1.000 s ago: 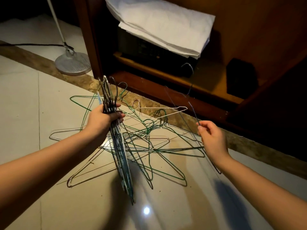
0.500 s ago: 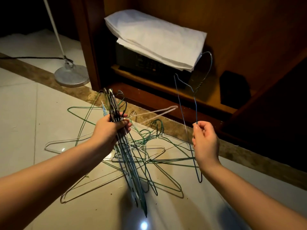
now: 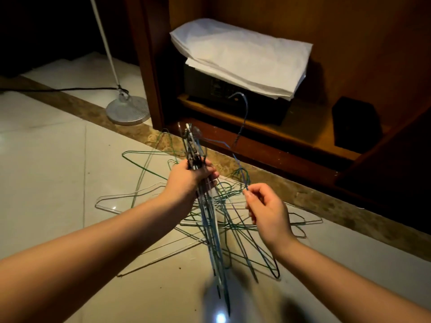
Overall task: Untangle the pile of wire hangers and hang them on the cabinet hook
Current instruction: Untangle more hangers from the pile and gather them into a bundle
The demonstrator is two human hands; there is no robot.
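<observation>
1. One bundle of hangers [image 3: 193, 148] stands upright, gripped in the left hand [image 3: 189, 180].
2. The right hand [image 3: 268, 210] pinches a single blue hanger [image 3: 243, 125], its hook raised before the cabinet [image 3: 149, 66].
3. The tangled pile [image 3: 233, 226] lies on the floor [image 3: 46, 159] beneath both hands, beside the cabinet's front edge.

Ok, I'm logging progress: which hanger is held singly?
The blue hanger pinched by the right hand, hook up; the others form the left hand's bundle or the floor pile.
</observation>
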